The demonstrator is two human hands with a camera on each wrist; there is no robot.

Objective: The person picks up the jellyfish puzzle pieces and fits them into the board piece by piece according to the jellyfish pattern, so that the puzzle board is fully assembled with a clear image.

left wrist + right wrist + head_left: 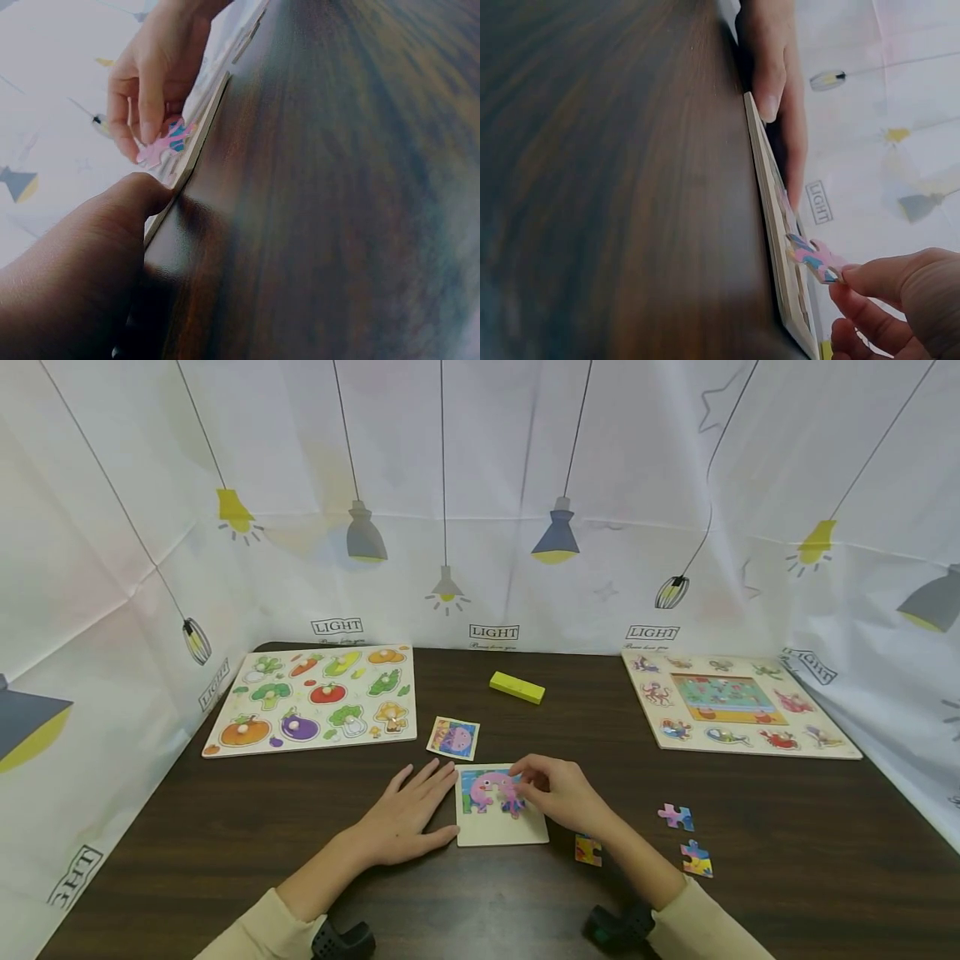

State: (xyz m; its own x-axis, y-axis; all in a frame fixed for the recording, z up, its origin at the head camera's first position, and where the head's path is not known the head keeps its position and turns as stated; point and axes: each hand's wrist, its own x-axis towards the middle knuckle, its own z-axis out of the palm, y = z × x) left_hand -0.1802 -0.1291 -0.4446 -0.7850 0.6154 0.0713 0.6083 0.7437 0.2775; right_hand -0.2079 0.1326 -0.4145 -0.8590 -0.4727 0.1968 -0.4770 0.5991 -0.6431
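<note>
Pink puzzle piece [817,259] pinched at fingertips of right hand [558,793], over board [502,833]. Left hand [408,814] fingers spread, gripping nothing, at board's left edge. Loose pieces [697,858] right of board.

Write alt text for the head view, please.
The right hand pinches a pink-and-blue puzzle piece over a partly filled puzzle board, while the left hand rests at its left edge. Three loose pieces lie to the right; behind are a picture card, a yellow block and two larger boards.
</note>
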